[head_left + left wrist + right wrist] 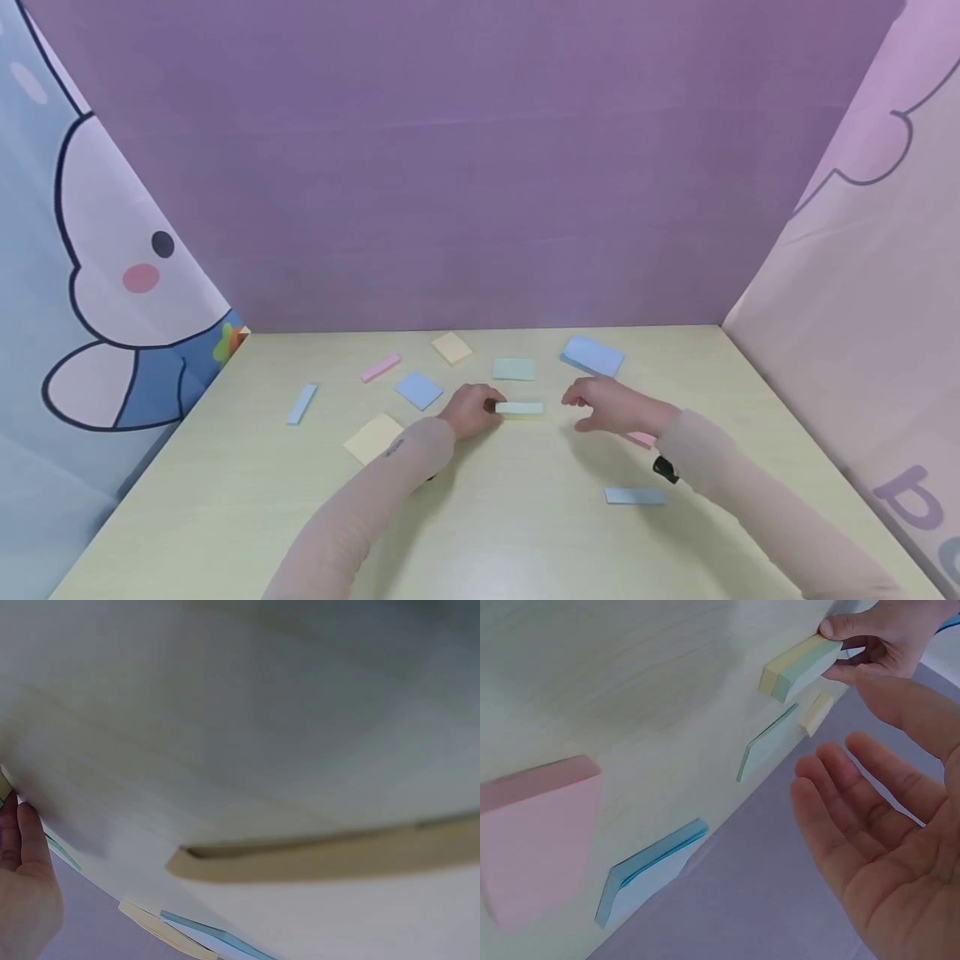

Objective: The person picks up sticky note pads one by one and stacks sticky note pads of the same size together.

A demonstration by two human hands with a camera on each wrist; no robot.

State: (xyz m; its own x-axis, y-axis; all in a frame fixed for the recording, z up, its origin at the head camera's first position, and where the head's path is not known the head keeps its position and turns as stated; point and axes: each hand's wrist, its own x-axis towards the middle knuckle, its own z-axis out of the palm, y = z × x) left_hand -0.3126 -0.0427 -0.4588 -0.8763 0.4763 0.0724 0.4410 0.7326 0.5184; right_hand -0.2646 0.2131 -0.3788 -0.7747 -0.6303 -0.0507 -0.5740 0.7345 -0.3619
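My left hand (472,410) pinches two narrow sticky note pads by their left end, just above the table. One is a pale green pad (519,408), the other a yellow pad (781,666); they lie face to face in the right wrist view. To their right, my right hand (618,407) hovers with loosely bent fingers and nothing between them. Its palm (900,862) faces the camera in the right wrist view. A pink pad (641,439) is partly hidden under the right wrist. In the left wrist view, the left fingers (34,840) show at the edge.
Behind the hands lie a green pad (513,369), a large blue pad (592,356) and a cream pad (452,348). Leftward are a blue square (418,391), a pink strip (381,368), a blue strip (302,404) and a yellow pad (373,438). Another blue strip (634,497) lies nearer.
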